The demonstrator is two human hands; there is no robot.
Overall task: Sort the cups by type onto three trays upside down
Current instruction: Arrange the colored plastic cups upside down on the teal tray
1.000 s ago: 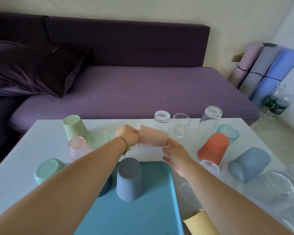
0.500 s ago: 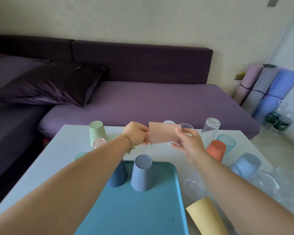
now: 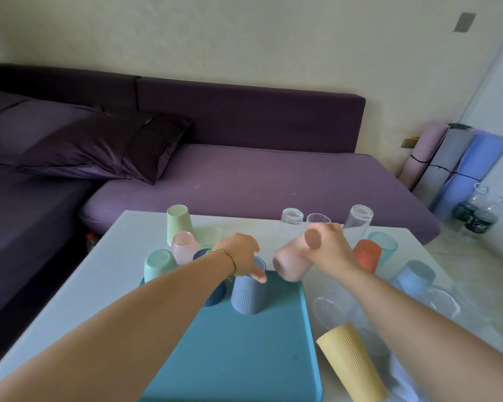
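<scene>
Peach cup (image 3: 288, 265), tilted and motion-blurred, gripped by the right hand (image 3: 328, 248) over the far right corner of the teal tray (image 3: 244, 358). Left hand (image 3: 240, 256) has loose fingers and holds nothing, just above the grey-blue ribbed cup (image 3: 247, 294), which stands inverted on the tray beside a dark blue cup (image 3: 215, 297). Yellow ribbed cup (image 3: 352, 364) lies on its side on the worktop (image 3: 122, 256), right of the tray.

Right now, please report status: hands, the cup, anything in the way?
Right hand grips pink cup, tilted, at far right corner of teal tray. Left hand rests on grey-blue cup. That cup stands inverted, close beside pink cup.
</scene>
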